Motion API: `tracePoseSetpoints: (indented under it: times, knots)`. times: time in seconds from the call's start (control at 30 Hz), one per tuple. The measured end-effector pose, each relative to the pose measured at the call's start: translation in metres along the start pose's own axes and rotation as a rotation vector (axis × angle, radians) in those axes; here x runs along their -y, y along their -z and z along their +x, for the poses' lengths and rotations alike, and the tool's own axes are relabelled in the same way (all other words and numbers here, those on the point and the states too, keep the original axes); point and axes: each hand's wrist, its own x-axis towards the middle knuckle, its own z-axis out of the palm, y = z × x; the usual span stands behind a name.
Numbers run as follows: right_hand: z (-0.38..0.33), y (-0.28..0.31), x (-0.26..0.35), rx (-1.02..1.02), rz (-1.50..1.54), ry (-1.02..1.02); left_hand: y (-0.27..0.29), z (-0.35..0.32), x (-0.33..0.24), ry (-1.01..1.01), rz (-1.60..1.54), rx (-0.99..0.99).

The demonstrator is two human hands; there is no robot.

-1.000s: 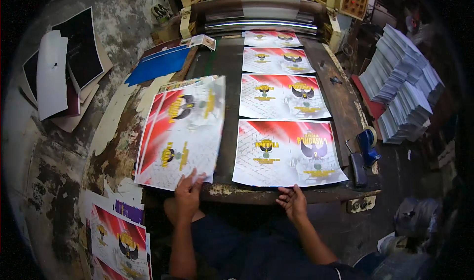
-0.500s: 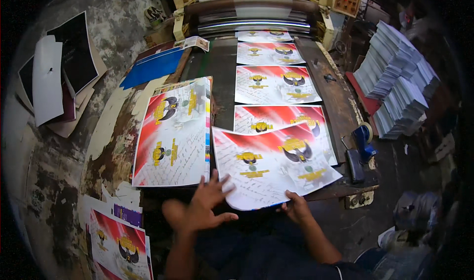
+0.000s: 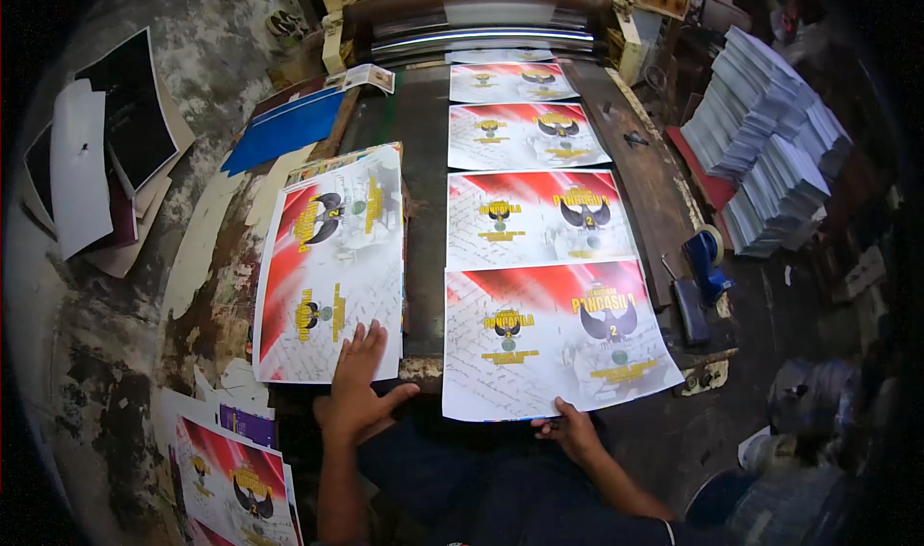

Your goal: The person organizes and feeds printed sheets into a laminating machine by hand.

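Observation:
A red-and-white printed sheet (image 3: 553, 339) with dark emblems lies at the near end of a dark conveyor bed (image 3: 423, 161). My right hand (image 3: 573, 431) pinches its near edge. My left hand (image 3: 358, 392) lies flat, fingers spread, on the lower corner of a stack of the same printed sheets (image 3: 332, 267) turned sideways at the left. Three more printed sheets (image 3: 529, 214) sit in a row up the bed toward the machine's rollers (image 3: 481, 36).
Stacks of white booklets (image 3: 770, 152) stand at the right. A blue tape dispenser (image 3: 707, 257) rests on the bed's right rail. Blue card (image 3: 284, 127) and black and white sheets (image 3: 106, 152) lie at the left; further prints (image 3: 236, 483) lie lower left.
The nearest sheet was lifted and skewed half a second ago; now it lies flat and square. My left hand moved from that sheet back onto the left stack.

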Motion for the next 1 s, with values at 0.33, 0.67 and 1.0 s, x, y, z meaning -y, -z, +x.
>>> tracePoseSetpoints:
  times: [0.33,0.67,1.0]
  knots:
    - [0.006,0.018,-0.013,0.043,0.015,-0.025,-0.046,0.005,0.004,0.168,-0.416,-0.326]
    - [0.019,0.02,-0.04,0.081,0.165,0.018,-0.08,-0.053,-0.009,0.189,-0.212,-0.458]
    - [-0.019,0.006,-0.085,-0.033,0.243,0.274,-0.057,-0.122,-0.036,0.429,-0.499,-0.487]
